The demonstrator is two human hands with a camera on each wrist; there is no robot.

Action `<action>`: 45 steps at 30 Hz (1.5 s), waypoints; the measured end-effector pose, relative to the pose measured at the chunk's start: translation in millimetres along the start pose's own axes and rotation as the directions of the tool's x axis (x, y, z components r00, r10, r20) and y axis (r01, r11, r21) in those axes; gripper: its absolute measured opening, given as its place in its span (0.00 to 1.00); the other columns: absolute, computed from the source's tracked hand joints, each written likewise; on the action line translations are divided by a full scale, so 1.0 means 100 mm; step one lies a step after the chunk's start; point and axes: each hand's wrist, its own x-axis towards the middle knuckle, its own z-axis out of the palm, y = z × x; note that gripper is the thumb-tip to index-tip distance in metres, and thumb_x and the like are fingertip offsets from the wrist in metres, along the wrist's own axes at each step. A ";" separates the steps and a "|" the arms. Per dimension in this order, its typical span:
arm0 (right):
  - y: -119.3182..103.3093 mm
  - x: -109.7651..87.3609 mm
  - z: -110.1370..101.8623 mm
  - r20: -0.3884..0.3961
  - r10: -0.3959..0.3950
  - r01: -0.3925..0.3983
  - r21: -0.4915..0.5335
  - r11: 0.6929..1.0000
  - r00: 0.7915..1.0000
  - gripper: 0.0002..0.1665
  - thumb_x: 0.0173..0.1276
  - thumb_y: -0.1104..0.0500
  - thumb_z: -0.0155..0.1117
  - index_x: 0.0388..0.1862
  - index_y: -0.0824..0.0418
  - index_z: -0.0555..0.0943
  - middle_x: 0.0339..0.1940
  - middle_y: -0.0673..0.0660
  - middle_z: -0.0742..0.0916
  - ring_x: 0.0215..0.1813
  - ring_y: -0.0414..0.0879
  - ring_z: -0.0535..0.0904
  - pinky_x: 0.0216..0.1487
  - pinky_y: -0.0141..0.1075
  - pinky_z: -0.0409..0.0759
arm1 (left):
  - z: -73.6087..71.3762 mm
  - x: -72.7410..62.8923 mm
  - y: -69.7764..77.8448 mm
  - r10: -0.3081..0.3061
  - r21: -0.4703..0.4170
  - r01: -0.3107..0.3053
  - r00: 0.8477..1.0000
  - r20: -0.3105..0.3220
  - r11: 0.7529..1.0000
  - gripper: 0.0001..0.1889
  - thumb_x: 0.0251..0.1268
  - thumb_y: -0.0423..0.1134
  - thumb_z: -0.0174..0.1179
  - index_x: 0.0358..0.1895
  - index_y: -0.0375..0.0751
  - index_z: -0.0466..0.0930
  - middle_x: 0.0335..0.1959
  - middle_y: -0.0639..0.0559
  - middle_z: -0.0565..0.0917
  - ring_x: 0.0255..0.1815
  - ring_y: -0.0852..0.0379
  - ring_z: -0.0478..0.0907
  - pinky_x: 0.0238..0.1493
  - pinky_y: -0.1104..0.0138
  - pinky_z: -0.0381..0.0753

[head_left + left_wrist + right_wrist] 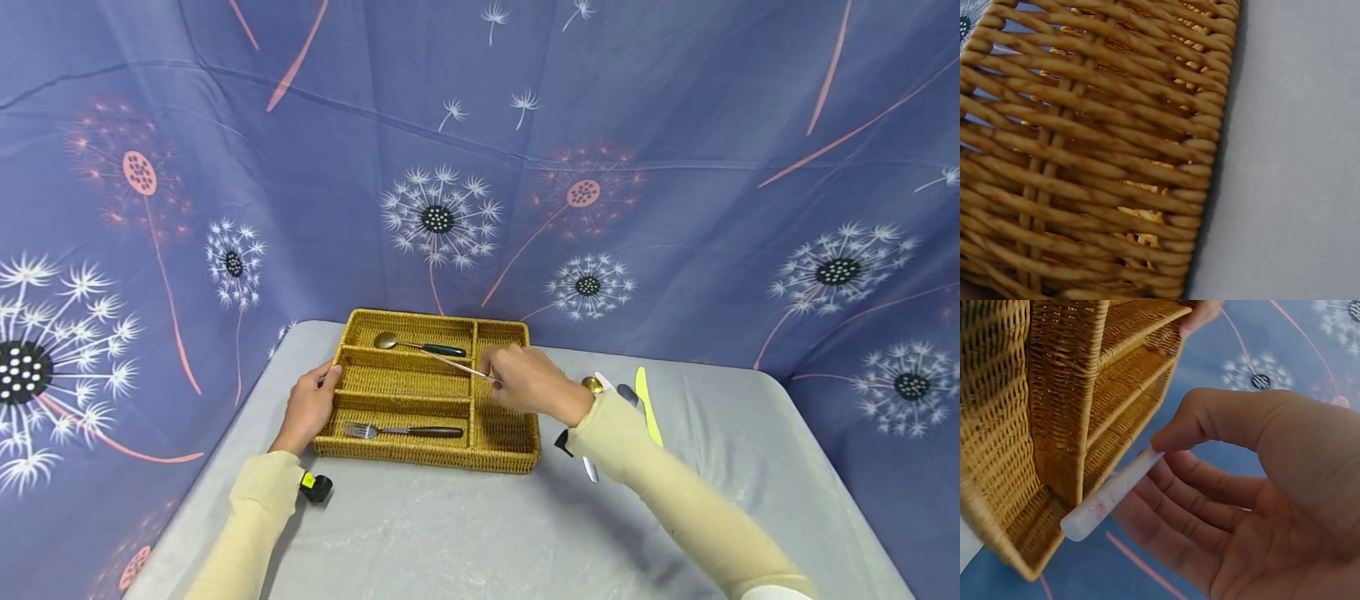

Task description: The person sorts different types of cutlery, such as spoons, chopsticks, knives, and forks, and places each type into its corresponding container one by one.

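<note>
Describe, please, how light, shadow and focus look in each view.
Head: the right sleeve casts a soft shadow on the tabletop; left wrist: brighter patches show through the shaded tray; right wrist: pink print on the white handle is too blurred to read.

A pale cream sleeve (251, 517) and a black device (322, 489) with a yellow patch (307, 480) sat behind the left hand (307, 408); behind the right hand (531, 380) came a matching right sleeve (675, 483) and a small angular black piece (563, 443).
</note>
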 end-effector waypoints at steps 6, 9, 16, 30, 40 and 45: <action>-0.11 0.36 0.07 0.076 -0.021 0.026 -0.062 0.998 0.997 0.18 0.63 0.71 0.73 0.52 0.61 0.89 0.47 0.55 0.92 0.33 0.42 0.82 0.37 0.39 0.86 | 0.03 0.02 -0.02 -0.001 0.012 0.001 1.000 -0.004 1.000 0.35 0.91 0.59 0.37 0.86 0.39 0.57 0.81 0.30 0.66 0.82 0.29 0.60 0.80 0.35 0.60; -0.17 0.51 0.13 0.119 -0.044 0.050 -0.051 0.997 0.992 0.12 0.62 0.74 0.71 0.40 0.59 0.85 0.35 0.50 0.86 0.31 0.39 0.74 0.34 0.36 0.79 | 0.03 0.03 -0.03 0.005 0.021 -0.005 1.000 -0.017 1.000 0.35 0.91 0.59 0.37 0.86 0.39 0.58 0.80 0.29 0.67 0.81 0.29 0.61 0.80 0.36 0.61; -0.29 0.81 0.31 0.193 -0.080 0.086 -0.027 0.996 0.978 0.25 0.56 0.82 0.58 0.23 0.55 0.61 0.23 0.47 0.62 0.26 0.39 0.56 0.29 0.31 0.59 | 0.02 0.03 -0.04 -0.005 0.014 0.005 1.000 -0.006 1.000 0.36 0.90 0.60 0.36 0.87 0.40 0.56 0.81 0.30 0.65 0.82 0.30 0.60 0.80 0.35 0.60; -0.48 1.17 0.70 0.280 -0.101 0.123 -0.062 0.991 0.955 0.33 0.73 0.75 0.63 0.26 0.52 0.51 0.23 0.48 0.49 0.25 0.41 0.41 0.31 0.36 0.46 | 0.00 0.02 -0.03 0.008 0.019 -0.008 1.000 0.016 1.000 0.37 0.91 0.61 0.35 0.87 0.39 0.54 0.82 0.28 0.63 0.79 0.26 0.64 0.66 0.37 0.73; -0.42 1.22 0.77 0.339 -0.073 0.087 -0.026 0.996 0.938 0.35 0.77 0.71 0.63 0.19 0.50 0.55 0.21 0.47 0.50 0.24 0.41 0.43 0.30 0.36 0.49 | 0.00 0.02 -0.04 -0.002 0.010 0.002 1.000 0.007 1.000 0.37 0.90 0.61 0.35 0.87 0.39 0.55 0.82 0.29 0.63 0.83 0.29 0.58 0.79 0.33 0.60; -0.40 1.24 0.78 0.368 -0.032 0.045 -0.026 0.999 0.929 0.33 0.78 0.69 0.65 0.18 0.50 0.58 0.19 0.47 0.52 0.24 0.41 0.45 0.29 0.36 0.51 | 0.01 0.03 -0.05 -0.001 0.008 0.001 1.000 0.001 1.000 0.37 0.91 0.60 0.36 0.87 0.38 0.56 0.82 0.29 0.63 0.83 0.29 0.58 0.80 0.34 0.59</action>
